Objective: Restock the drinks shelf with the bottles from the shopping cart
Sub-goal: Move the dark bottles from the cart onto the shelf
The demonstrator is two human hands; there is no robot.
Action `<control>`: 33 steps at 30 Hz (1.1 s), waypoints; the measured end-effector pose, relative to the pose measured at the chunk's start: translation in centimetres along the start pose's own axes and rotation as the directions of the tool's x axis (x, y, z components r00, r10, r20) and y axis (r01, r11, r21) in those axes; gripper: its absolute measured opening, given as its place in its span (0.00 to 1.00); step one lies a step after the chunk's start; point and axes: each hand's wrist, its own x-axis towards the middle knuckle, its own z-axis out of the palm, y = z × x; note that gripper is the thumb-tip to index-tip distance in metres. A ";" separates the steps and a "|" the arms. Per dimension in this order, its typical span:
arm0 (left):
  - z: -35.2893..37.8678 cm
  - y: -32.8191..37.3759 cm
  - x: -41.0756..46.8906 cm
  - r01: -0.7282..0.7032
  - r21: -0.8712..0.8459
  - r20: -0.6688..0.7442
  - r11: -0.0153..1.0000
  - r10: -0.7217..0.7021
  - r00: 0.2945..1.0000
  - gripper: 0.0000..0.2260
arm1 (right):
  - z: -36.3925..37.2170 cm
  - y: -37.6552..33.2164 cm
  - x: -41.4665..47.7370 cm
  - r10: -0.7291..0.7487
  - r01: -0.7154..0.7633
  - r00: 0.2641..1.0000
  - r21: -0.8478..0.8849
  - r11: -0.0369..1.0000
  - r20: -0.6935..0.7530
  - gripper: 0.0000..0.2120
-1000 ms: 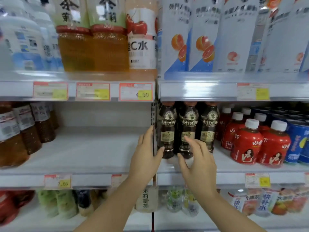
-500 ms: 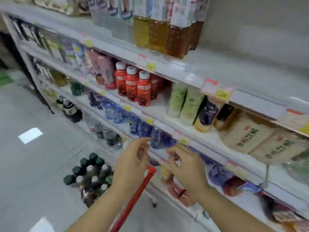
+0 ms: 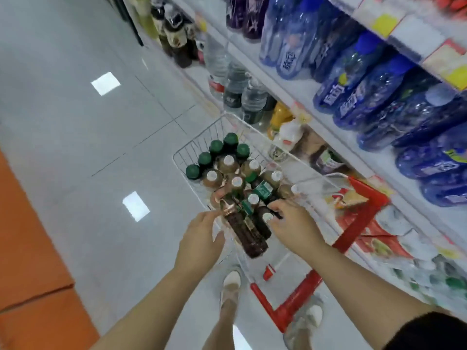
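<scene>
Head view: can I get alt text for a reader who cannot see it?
A person's left hand and right hand reach down into a wire shopping cart packed with upright green- and white-capped bottles. The left is open beside a dark bottle lying on top; whether the right has a grip is unclear. Blue bottles fill the shelf alongside.

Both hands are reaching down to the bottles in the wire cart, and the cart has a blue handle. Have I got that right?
Nearly. The handle is red, not blue, as the head view shows. The rest stands: the left hand and the right hand both reach down to the bottles in the wire cart.
</scene>
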 end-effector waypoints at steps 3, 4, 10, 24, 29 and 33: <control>1.4 -2.8 1.9 -0.006 0.028 0.077 1.000 0.004 0.997 0.21 | 3.5 -0.2 2.5 0.006 -0.006 0.997 0.008 1.000 0.071 0.20; 1.7 -3.4 2.4 -0.005 0.026 0.100 1.000 0.002 0.995 0.22 | 4.5 -0.3 3.2 0.022 -0.022 0.995 0.003 1.000 0.100 0.22; 3.3 -5.7 3.8 -0.068 -0.020 0.109 0.997 0.070 0.992 0.22 | 9.6 0.3 6.2 0.106 -0.113 0.977 0.029 0.993 0.185 0.33; 1.4 -1.1 3.6 0.134 -0.622 0.167 0.771 -0.037 0.985 0.24 | 6.7 -3.3 2.9 0.101 -0.039 0.987 0.421 0.906 -0.126 0.25; 0.8 -0.7 4.7 0.098 -0.820 0.062 0.565 -0.082 0.995 0.21 | 5.2 -5.6 1.9 -0.117 0.131 0.991 0.498 0.857 -0.060 0.24; 0.3 -1.9 5.6 0.118 -0.807 0.025 0.578 -0.167 0.986 0.23 | 4.7 -4.6 4.2 -0.119 0.094 0.993 0.564 0.820 0.006 0.17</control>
